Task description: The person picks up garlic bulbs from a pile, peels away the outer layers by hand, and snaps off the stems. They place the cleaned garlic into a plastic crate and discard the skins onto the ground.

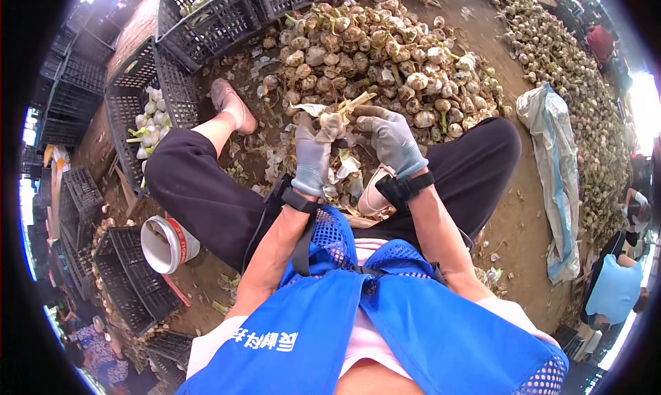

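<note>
My left hand [314, 150], in a grey glove, is closed around a garlic bulb [332, 123] whose cut stem points up and to the right. Loose papery skin stands out beside the bulb. Close against the stem is my right hand [394, 139], also gloved, its thumb and fingers drawn together. What lies between those fingertips is too small to make out. Just beyond both hands rises a heap of unpeeled garlic [372, 57] with dry brownish skins. Scraps of peel [348, 164] litter the ground below my hands.
A black crate [180, 85] at the left holds white peeled garlic [153, 119]. Another black crate [206, 26] stands behind it. A white bucket [160, 247] sits near my left knee. On the right are a plastic sack [554, 174], a long garlic pile [585, 140] and another person [613, 288].
</note>
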